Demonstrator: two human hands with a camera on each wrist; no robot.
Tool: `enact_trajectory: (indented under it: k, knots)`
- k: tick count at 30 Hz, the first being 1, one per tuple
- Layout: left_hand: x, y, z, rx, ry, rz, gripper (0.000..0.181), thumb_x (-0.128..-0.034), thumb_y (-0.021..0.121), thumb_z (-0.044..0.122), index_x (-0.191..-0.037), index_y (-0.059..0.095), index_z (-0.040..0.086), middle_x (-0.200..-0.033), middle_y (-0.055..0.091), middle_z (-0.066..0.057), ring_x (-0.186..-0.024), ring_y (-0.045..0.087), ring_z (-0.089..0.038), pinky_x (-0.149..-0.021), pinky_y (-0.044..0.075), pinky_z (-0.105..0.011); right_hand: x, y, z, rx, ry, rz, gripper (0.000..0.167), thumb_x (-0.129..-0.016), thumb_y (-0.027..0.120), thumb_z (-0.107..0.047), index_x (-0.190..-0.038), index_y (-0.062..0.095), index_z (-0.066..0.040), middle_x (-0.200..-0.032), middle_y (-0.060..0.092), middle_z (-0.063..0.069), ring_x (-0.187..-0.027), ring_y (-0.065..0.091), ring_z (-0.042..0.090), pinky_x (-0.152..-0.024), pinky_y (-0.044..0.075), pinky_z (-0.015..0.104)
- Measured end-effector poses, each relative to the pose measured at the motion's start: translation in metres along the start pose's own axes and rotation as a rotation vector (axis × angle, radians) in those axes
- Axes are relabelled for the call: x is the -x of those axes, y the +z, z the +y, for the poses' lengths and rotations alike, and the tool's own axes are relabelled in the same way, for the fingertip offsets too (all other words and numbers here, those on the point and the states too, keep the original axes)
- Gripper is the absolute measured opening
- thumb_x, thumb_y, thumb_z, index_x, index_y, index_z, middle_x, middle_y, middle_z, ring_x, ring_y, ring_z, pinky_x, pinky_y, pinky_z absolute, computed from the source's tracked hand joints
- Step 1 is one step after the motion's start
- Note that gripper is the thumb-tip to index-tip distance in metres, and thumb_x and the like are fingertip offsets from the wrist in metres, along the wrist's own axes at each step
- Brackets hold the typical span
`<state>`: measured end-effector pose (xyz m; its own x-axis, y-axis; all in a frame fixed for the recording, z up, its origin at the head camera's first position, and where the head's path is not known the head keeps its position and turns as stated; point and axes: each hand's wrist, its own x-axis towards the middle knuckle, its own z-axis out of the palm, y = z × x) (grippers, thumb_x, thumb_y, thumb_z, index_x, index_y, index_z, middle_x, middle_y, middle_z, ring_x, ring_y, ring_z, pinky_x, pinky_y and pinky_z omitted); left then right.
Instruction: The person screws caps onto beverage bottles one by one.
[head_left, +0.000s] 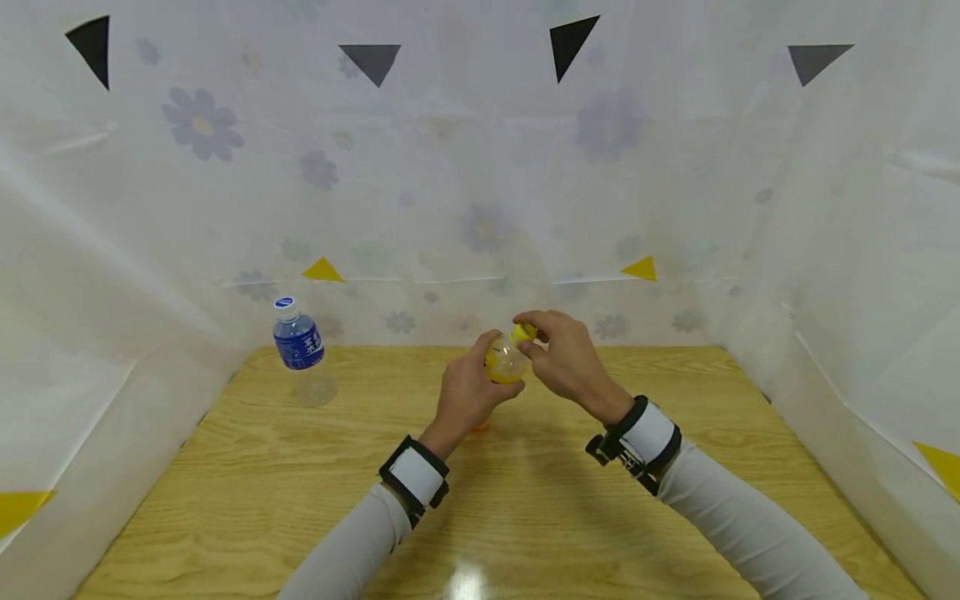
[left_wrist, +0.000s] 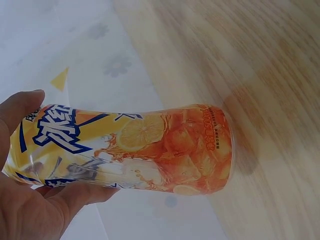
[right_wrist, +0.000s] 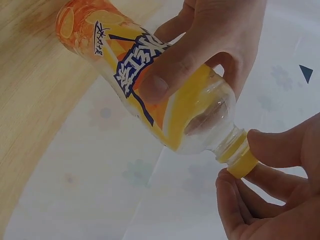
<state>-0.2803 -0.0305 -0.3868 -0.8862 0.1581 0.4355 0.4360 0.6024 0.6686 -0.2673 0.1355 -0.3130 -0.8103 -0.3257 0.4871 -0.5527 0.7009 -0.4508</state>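
A clear bottle (head_left: 507, 364), wrapped in a yellow-and-orange label (left_wrist: 190, 145) with lemon slices and blue-edged white characters, tilts over the bench (head_left: 262, 500), its yellow cap (right_wrist: 243, 165) uppermost at the end of the neck (right_wrist: 225, 145).

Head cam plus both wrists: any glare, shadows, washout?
Head: bright glare spot low on the table, soft shadow below the right hand; left wrist: hazy, low contrast, blurry dark patch beside the base of the bottle; right wrist: dim and greyish, but lettering on the label is legible.
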Motion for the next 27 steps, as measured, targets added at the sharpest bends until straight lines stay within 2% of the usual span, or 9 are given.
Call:
enact_trajectory:
  k: [8,13,17,23,27]
  knots:
    - [0.0005,-0.0006,0.0011,0.004,-0.004,-0.005,0.077,-0.079,0.088,0.029,-0.145,0.051,0.016,-0.112,0.073,-0.012,-0.091,0.072,-0.027,-0.073,0.058,-0.04,-0.0009,0.0,0.0015,0.054,0.009,0.033,0.033,-0.095,0.072,-0.021,-0.118,0.07,0.001,-0.1,0.07,0.016,-0.087,0.063,0.03,-0.074,0.053,0.044]
    - [0.001,-0.001,0.0016,0.008,0.001,-0.005,0.076,-0.0801,0.087,0.029,-0.145,0.051,0.017,-0.11,0.073,-0.012,-0.089,0.072,-0.026,-0.071,0.058,-0.038,-0.0025,0.0019,0.0025,0.061,0.035,0.037,0.03,-0.095,0.072,-0.029,-0.104,0.069,0.0,-0.09,0.065,0.012,-0.079,0.059,0.026,-0.07,0.049,0.039]
    - [0.0019,-0.0014,0.0012,0.021,0.006,-0.007,0.074,-0.081,0.087,0.028,-0.145,0.051,0.018,-0.11,0.073,-0.012,-0.088,0.071,-0.025,-0.069,0.058,-0.036,-0.0043,0.0044,0.0036,0.082,0.06,0.038,0.035,-0.095,0.072,-0.036,-0.096,0.064,-0.002,-0.085,0.062,0.01,-0.072,0.054,0.023,-0.067,0.045,0.036]
    - [0.0016,-0.0015,0.0001,0.036,-0.006,-0.012,0.075,-0.0816,0.086,0.028,-0.147,0.05,0.02,-0.113,0.072,-0.012,-0.09,0.072,-0.025,-0.07,0.058,-0.037,-0.0061,0.0069,0.0054,0.097,0.071,0.042,0.039,-0.095,0.07,-0.041,-0.09,0.058,-0.004,-0.075,0.053,0.008,-0.061,0.044,0.02,-0.06,0.036,0.033]
    - [0.0015,-0.0018,-0.001,0.03,-0.001,-0.01,0.074,-0.0821,0.086,0.03,-0.146,0.05,0.021,-0.112,0.073,-0.012,-0.088,0.072,-0.024,-0.068,0.058,-0.035,-0.0057,0.0077,0.0067,0.099,0.077,0.026,0.042,-0.096,0.069,-0.044,-0.093,0.06,-0.004,-0.073,0.054,0.007,-0.057,0.045,0.018,-0.057,0.037,0.031]
